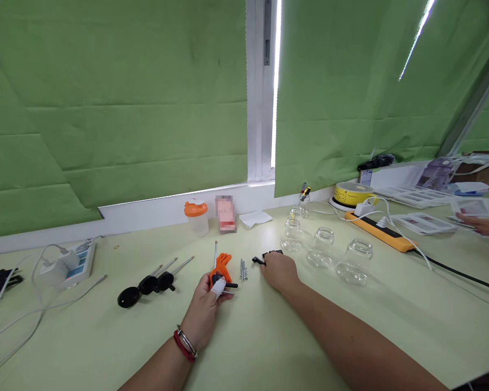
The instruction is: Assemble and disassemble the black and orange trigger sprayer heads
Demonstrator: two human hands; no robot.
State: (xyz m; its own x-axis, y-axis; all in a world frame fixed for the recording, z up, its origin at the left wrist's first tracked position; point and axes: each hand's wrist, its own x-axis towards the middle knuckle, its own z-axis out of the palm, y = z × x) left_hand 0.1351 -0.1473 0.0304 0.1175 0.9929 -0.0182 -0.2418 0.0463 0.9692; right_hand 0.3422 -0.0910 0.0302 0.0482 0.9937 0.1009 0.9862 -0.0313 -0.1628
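My left hand point(206, 304), with a white wrap on its thumb, is closed around an orange and black plastic part point(217, 278). Orange pieces point(224, 262) and a thin metal rod point(215, 251) show just beyond its fingers. My right hand point(280, 269) is curled down over small black pieces point(259, 261) on the table; its fingertips are mostly hidden. Between the hands lie several silver screws point(242, 270). Left of my left hand rest several metal rods with round black knobs point(148, 284).
Glass jars point(320, 248) stand to the right, one holding tools. Behind them are an orange power strip point(381, 232) and a yellow round tin point(352, 194). An orange-lidded cup point(196, 218) stands at the back. A white power strip point(79, 264) and cables lie left. Another person's hand point(483, 224) is far right.
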